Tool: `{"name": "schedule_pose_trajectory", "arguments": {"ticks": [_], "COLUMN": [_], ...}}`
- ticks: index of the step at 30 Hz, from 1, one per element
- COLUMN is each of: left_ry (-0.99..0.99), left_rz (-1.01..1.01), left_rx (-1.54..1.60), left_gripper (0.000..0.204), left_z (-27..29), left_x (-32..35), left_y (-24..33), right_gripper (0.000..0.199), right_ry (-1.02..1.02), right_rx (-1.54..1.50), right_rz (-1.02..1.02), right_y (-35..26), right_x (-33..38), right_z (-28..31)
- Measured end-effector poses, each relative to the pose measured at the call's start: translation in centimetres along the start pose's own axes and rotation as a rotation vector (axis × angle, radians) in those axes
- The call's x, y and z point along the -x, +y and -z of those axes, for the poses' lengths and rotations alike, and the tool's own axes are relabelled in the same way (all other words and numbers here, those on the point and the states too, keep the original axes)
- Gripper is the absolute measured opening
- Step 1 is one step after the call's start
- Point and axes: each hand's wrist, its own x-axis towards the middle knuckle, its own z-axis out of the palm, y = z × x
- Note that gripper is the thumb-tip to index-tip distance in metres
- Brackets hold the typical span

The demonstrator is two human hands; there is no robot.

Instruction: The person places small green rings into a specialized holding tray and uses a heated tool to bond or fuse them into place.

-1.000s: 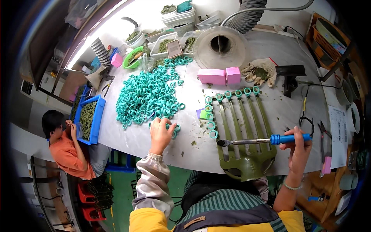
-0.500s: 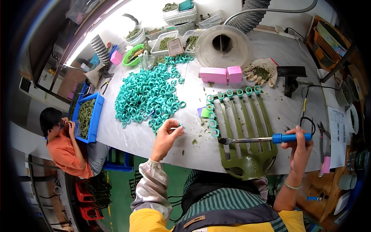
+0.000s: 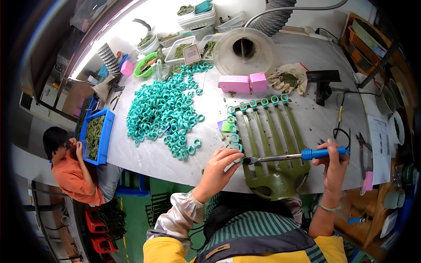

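Observation:
My right hand (image 3: 334, 163) grips the blue handle of a soldering iron (image 3: 293, 156), whose metal shaft lies across an olive-green fork-shaped rack (image 3: 268, 144). Teal rings sit on the rack's prong tips and along its left prong. My left hand (image 3: 221, 163) pinches a teal ring (image 3: 237, 154) at the rack's left edge, right at the iron's tip. A big heap of loose teal rings (image 3: 164, 111) covers the table to the left.
Two pink blocks (image 3: 242, 83) and a glove with green bits (image 3: 287, 80) lie behind the rack. A round clear dish under a duct hose (image 3: 244, 49), trays of green parts, pliers (image 3: 365, 151) and a paper sheet surround them. A person in orange (image 3: 68, 164) sits by a blue bin (image 3: 96, 136).
My left hand left the ring heap and moved right to the rack's left edge, meeting the iron's tip with a ring. The right hand stayed almost still.

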Motion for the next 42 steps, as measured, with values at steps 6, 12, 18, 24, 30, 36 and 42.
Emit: {"name": "schedule_pose_trajectory", "arguments": {"ticks": [6,12,18,24,30,36,42], "left_ry": [-0.054,-0.079,0.153,0.05,0.037,-0.061,-0.18], "left_rz": [-0.018,-0.025,0.144,0.33,0.314,0.442,0.148], "left_rx": [-0.006,-0.055,-0.283,-0.565,-0.013,0.3,0.273], "left_gripper": [0.028,0.027,0.024,0.028,0.015,0.018,0.033], "left_z": [-0.8,-0.5,2.3,4.9,5.0,4.3,1.6], "left_x": [-0.4,-0.6,-1.5,0.2,1.2,1.7,2.2], "left_y": [-0.3,-0.3,-4.5,-9.4,-7.3,-0.6,2.0], "right_gripper": [0.033,0.032,0.032,0.031,0.032,0.032,0.032], "right_ry": [-0.08,-0.033,-0.003,-0.03,0.011,0.008,-0.012], "right_rx": [-0.029,0.039,0.01,0.017,0.03,0.043,0.046], "right_rz": [-0.045,0.014,0.002,0.003,0.007,0.017,-0.002], "right_y": [1.1,-0.4,-1.2,-1.2,-1.3,-1.6,-1.5], "right_x": [0.0,-0.4,-0.1,-0.1,0.2,0.6,1.0], "right_z": [-0.7,0.9,1.3,1.2,1.6,1.8,1.6]}}
